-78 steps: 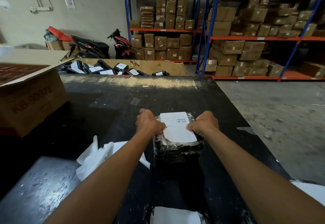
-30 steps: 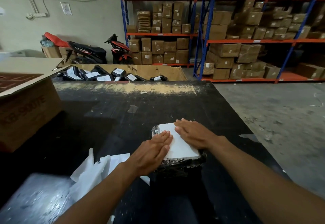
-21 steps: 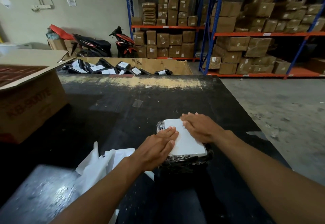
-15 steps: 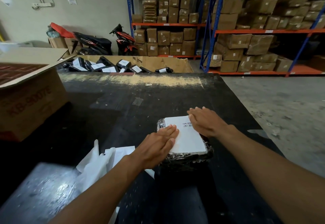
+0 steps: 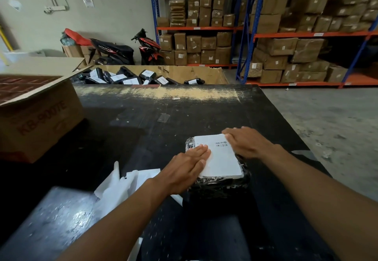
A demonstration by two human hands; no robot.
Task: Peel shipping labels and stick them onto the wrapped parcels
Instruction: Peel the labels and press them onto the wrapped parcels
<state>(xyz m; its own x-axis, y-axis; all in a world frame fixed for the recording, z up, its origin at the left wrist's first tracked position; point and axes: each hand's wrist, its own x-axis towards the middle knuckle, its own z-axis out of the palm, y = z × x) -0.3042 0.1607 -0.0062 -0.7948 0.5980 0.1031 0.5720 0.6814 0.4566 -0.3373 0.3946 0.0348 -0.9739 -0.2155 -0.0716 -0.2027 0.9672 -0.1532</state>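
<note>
A parcel wrapped in black film [image 5: 219,183] lies on the black table [image 5: 184,113], a little right of centre. A white shipping label [image 5: 219,157] with a small barcode covers its top. My left hand [image 5: 186,170] lies flat, fingers together, on the label's left edge. My right hand [image 5: 245,142] lies flat on the label's far right corner and the parcel's right side. Neither hand holds anything.
Crumpled white backing paper [image 5: 122,187] lies left of the parcel. An open cardboard box [image 5: 38,117] stands at the table's left. Beyond the far edge a low carton [image 5: 196,73] holds several labelled black parcels. Shelves of brown boxes [image 5: 276,35] and two motorbikes [image 5: 147,45] stand behind.
Both hands went from gripping the parcel's sides to lying flat on the label. My right hand has since slid to the right and the barcode has come into sight.
</note>
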